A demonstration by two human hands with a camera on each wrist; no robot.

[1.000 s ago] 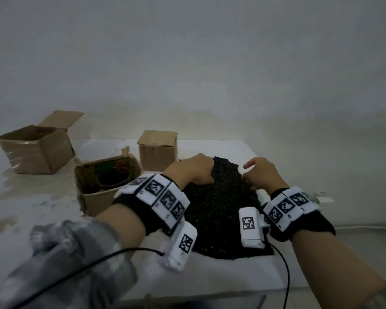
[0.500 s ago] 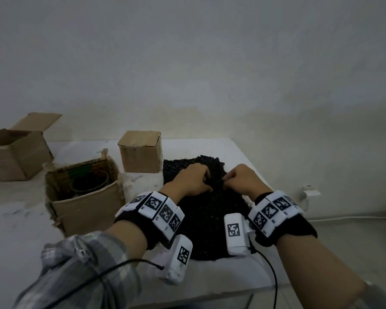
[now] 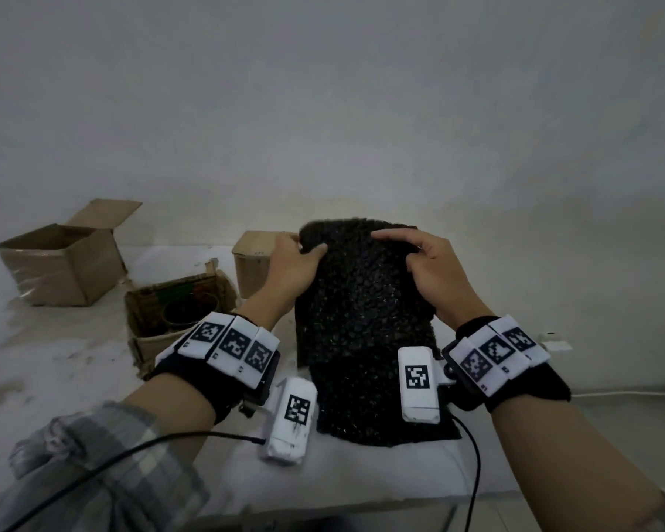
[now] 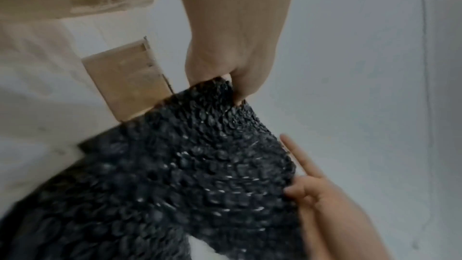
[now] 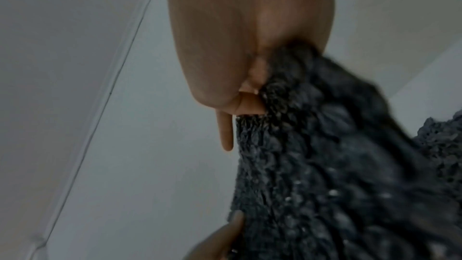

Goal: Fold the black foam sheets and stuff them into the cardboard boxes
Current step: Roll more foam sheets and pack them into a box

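A black, bumpy foam sheet point(image 3: 361, 301) is lifted off the white table point(image 3: 361, 478), its top edge raised and its lower part hanging to the tabletop. My left hand point(image 3: 296, 263) grips the sheet's upper left edge point(image 4: 220, 90) with thumb in front and fingers behind. My right hand point(image 3: 427, 263) pinches the upper right edge point(image 5: 265, 94), its little finger sticking out. Another layer of black foam point(image 3: 381, 416) lies flat beneath. An open cardboard box point(image 3: 177, 312) stands to the left of my left wrist.
A small closed cardboard box point(image 3: 252, 259) sits just behind my left hand. A larger open cardboard box point(image 3: 58, 263) stands far left. The open near box holds a dark round object point(image 3: 191, 311). A wall runs behind the table; a white cable point(image 3: 630, 394) lies right.
Both hands took hold of the foam sheet's far edge on the table and lifted it up toward me, so the sheet now stands raised instead of lying flat.
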